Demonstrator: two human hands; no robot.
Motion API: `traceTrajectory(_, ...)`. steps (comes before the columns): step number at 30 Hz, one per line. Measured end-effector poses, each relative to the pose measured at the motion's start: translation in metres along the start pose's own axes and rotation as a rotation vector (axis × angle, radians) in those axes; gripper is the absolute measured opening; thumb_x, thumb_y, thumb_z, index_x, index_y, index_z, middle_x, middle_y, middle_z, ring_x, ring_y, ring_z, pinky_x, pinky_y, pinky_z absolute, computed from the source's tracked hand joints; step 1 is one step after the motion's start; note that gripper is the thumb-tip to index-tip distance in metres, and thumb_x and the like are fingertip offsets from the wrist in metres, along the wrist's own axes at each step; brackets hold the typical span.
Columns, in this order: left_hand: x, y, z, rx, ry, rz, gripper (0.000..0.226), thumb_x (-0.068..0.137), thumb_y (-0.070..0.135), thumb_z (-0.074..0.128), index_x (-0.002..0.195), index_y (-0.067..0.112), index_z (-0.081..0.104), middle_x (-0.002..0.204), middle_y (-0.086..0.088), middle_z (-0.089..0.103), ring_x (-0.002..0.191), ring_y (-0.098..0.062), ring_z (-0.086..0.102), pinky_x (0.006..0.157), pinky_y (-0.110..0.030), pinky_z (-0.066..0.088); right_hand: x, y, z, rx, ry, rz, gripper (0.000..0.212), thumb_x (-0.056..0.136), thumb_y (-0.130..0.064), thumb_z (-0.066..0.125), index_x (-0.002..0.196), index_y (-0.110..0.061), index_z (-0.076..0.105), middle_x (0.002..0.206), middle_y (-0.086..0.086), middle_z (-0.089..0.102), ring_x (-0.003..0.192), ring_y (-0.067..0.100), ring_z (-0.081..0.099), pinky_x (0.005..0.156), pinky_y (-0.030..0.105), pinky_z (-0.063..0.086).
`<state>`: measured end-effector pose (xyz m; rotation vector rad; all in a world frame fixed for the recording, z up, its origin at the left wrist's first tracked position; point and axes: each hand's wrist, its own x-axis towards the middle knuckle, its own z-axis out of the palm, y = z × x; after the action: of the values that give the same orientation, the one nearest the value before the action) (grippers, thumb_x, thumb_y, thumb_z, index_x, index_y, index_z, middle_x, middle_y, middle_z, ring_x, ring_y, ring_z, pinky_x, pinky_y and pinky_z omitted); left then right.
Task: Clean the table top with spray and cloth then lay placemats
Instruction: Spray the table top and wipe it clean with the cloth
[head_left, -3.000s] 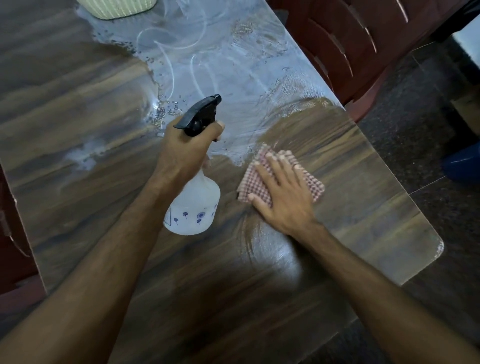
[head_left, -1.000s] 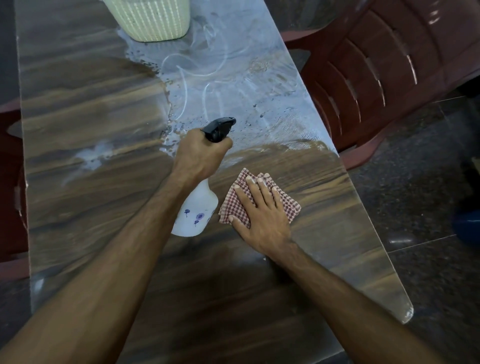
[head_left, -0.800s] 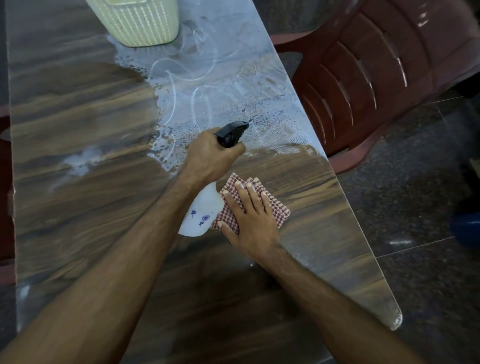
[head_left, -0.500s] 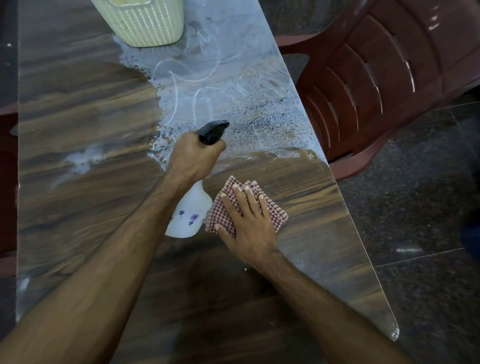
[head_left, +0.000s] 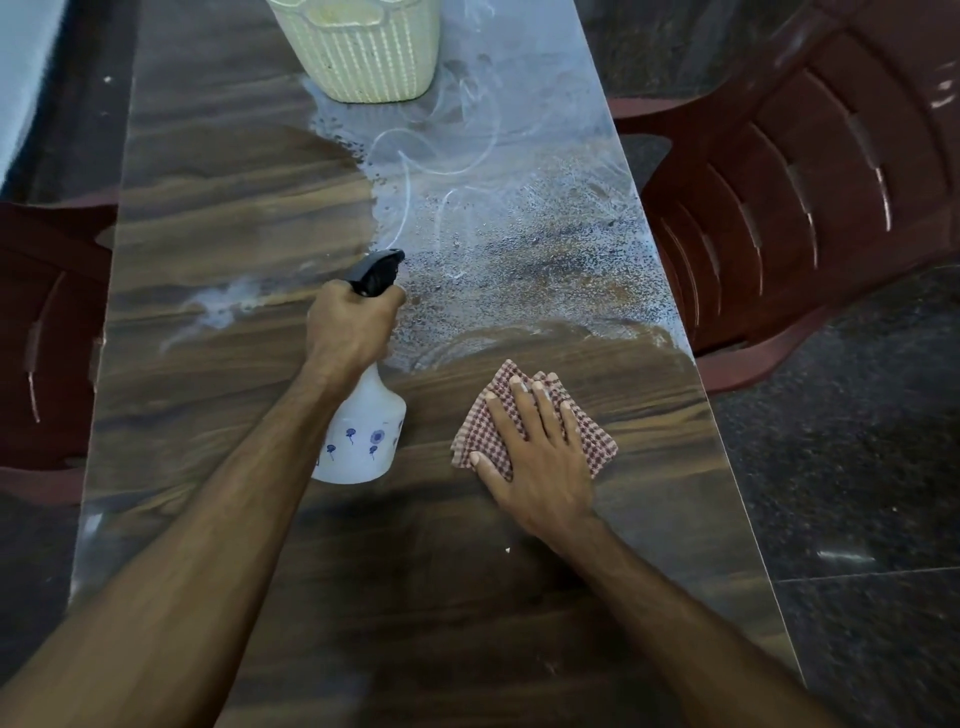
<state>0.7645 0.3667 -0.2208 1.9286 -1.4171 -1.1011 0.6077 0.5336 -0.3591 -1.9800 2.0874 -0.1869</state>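
The left hand (head_left: 350, 325) is gripping the neck of the spray bottle (head_left: 363, 431), its nozzle aiming at the wet, speckled patch on the bench (head_left: 218, 208), probably to wet more of it. The right hand (head_left: 537, 457) is pressing flat, fingers straight, on the folded checked cloth (head_left: 595, 441) just below that patch, ready for wiping. A cream ribbed basket (head_left: 363, 52) is being cut off at the top; no placemats are showing.

You have one head-worn view, looking forward and steeply down the bench (head_left: 218, 218), close above both hands; edges appear wide-angle distorted.
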Motion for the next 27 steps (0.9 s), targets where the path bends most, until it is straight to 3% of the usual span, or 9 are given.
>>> traceTrajectory(7, -0.001, -0.011, -0.013, -0.086, 0.042, -0.026, 0.024, 0.084, 0.031, 0.07, 0.081, 0.007, 0.068, 0.082, -0.016, 0.071, 0.051, -0.021, 0.053, 0.058, -0.031, 0.046, 0.003, 0.038, -0.012, -0.06, 0.002, 0.066, 0.075, 0.091, -0.068, 0.031, 0.155, -0.03, 0.03, 0.163, 0.003, 0.024, 0.15, 0.026, 0.021, 0.121, 0.044, 0.008)
traceTrajectory(11, -0.004, -0.018, -0.018, -0.075, 0.033, -0.04, 0.02, 0.087, 0.026, 0.068, 0.083, 0.006, 0.068, 0.077, -0.012, 0.068, 0.051, -0.02, 0.057, 0.058, -0.032, 0.048, 0.007, 0.044, -0.013, -0.084, 0.001, 0.109, 0.075, 0.091, -0.068, 0.03, 0.155, -0.029, 0.031, 0.163, 0.005, 0.025, 0.15, 0.027, 0.02, 0.121, 0.045, 0.008)
traceTrajectory(13, -0.008, -0.021, -0.02, -0.056, 0.026, -0.043, 0.021, 0.088, 0.025, 0.067, 0.08, 0.005, 0.068, 0.075, -0.009, 0.067, 0.042, -0.014, 0.054, 0.053, -0.027, 0.047, 0.006, 0.044, -0.013, -0.085, 0.003, 0.107, 0.076, 0.09, -0.068, 0.03, 0.154, -0.029, 0.032, 0.163, 0.005, 0.025, 0.15, 0.028, 0.021, 0.121, 0.044, 0.009)
traceTrajectory(17, -0.017, -0.025, -0.029, -0.089, 0.007, -0.029, 0.026, 0.087, 0.025, 0.067, 0.089, -0.001, 0.068, 0.079, -0.008, 0.068, 0.035, -0.014, 0.05, 0.048, -0.024, 0.043, 0.019, 0.062, -0.024, -0.081, -0.048, 0.121, 0.079, 0.091, -0.073, 0.021, 0.158, -0.032, 0.016, 0.166, 0.005, 0.009, 0.153, 0.026, 0.007, 0.123, 0.047, 0.003)
traceTrajectory(20, -0.024, -0.026, -0.035, -0.161, 0.004, 0.015, 0.016, 0.088, 0.023, 0.069, 0.098, 0.009, 0.068, 0.082, -0.007, 0.068, 0.034, -0.014, 0.048, 0.048, -0.026, 0.043, 0.052, 0.092, -0.035, -0.092, -0.032, 0.213, 0.081, 0.093, -0.072, 0.016, 0.159, -0.026, 0.005, 0.166, 0.008, 0.0, 0.153, 0.028, 0.0, 0.123, 0.052, 0.0)
traceTrajectory(23, -0.031, -0.026, -0.037, -0.202, -0.013, 0.054, 0.013, 0.09, 0.022, 0.069, 0.103, 0.02, 0.066, 0.083, -0.005, 0.067, 0.035, -0.011, 0.048, 0.045, -0.025, 0.044, 0.095, 0.105, -0.045, -0.078, 0.013, 0.29, 0.083, 0.094, -0.067, 0.018, 0.159, -0.018, 0.008, 0.166, 0.011, 0.002, 0.153, 0.029, 0.001, 0.123, 0.054, 0.002)
traceTrajectory(27, -0.035, -0.025, -0.036, -0.234, -0.028, 0.06, 0.021, 0.091, 0.022, 0.069, 0.112, 0.016, 0.067, 0.087, -0.009, 0.068, 0.037, -0.008, 0.048, 0.04, -0.022, 0.043, 0.12, 0.073, -0.039, -0.085, -0.012, 0.236, 0.082, 0.096, -0.066, 0.018, 0.159, -0.015, 0.008, 0.166, 0.013, 0.0, 0.153, 0.027, -0.002, 0.122, 0.051, -0.006)
